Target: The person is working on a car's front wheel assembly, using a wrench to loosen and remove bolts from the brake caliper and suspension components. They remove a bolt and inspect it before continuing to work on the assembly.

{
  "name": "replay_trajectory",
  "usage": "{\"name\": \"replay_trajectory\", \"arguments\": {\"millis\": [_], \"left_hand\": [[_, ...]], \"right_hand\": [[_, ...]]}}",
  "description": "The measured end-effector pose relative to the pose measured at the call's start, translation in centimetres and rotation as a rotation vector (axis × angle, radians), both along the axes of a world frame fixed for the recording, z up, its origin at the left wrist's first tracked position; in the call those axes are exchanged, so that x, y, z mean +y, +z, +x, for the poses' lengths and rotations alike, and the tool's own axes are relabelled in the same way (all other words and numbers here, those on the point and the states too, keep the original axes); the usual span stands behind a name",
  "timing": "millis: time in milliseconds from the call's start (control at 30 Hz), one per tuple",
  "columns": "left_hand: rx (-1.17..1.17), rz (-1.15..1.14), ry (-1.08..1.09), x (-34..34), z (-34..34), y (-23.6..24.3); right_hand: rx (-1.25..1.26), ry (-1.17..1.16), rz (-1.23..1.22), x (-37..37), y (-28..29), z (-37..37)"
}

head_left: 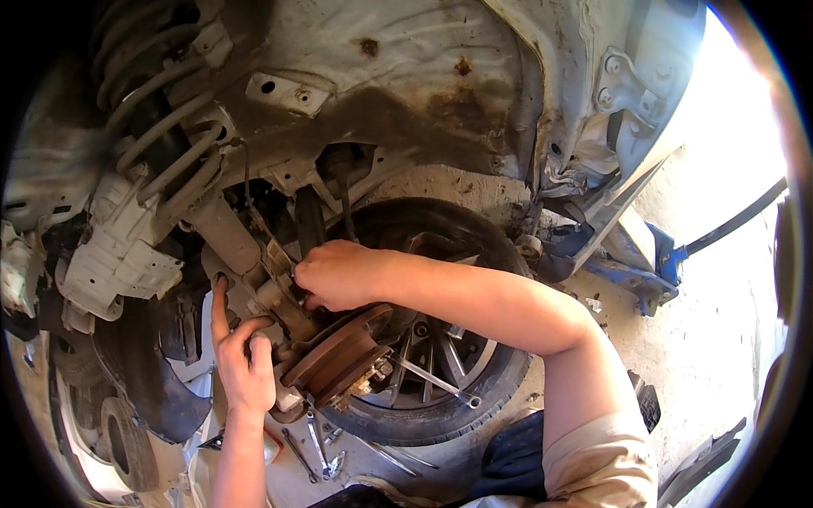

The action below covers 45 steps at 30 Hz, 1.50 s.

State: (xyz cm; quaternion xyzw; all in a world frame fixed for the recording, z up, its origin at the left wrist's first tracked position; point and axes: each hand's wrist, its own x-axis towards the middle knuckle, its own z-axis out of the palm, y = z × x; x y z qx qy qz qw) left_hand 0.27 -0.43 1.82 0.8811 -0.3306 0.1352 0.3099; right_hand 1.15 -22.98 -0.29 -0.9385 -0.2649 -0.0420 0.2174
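Now | right hand (339, 275) fingers closed on strut (279, 262) bolt | left hand (244, 360) open, bracing knuckle (254, 300) | we keep brake disc (334, 360) steady

I see strong sun coming from the right. The ground (720, 279) there is so bright it turns almost white, and the glare eats the edge of the car body (652, 76). Under the wheel arch (406, 76) it is dimmer, and the spring (157, 110) on the left sits in deep shadow. The middle looks sharp enough. Near the rim, straight lines bend and things go soft and smeared. The corners of my view are all black.
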Motion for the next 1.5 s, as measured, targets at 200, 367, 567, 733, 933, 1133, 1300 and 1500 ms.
{"name": "replay_trajectory", "arguments": {"millis": [200, 367, 567, 733, 933, 1133, 1300, 1500], "left_hand": [[0.002, -0.001, -0.005, -0.1, 0.0, 0.0], [0.014, 0.002, -0.002, 0.0, 0.0, 0.0], [0.007, -0.001, -0.002, -0.1, -0.1, 0.1], [-0.006, 0.000, -0.006, 0.0, 0.0, 0.0], [-0.004, -0.009, -0.005, -0.1, 0.0, 0.0], [0.021, -0.030, 0.004, -0.1, -0.1, 0.0], [0.015, -0.023, -0.003, 0.0, 0.1, -0.2], [0.007, 0.005, -0.005, 0.0, -0.1, 0.1]], "right_hand": [[-0.272, -0.048, 0.040, 0.4, -2.1, 0.0], [-0.127, -0.032, 0.020, 0.5, -1.3, -0.3], [-0.056, 0.005, -0.018, 0.3, -0.5, -0.1], [-0.193, 0.003, 0.001, 0.2, -1.1, -0.4], [-0.214, 0.025, 0.003, -0.2, -1.4, -0.2], [-0.016, 0.031, 0.035, -0.5, -0.3, 0.1], [0.146, 0.096, -0.065, -0.1, 0.4, 1.8], [0.023, 0.054, -0.040, -0.1, 0.7, 0.4]]}}
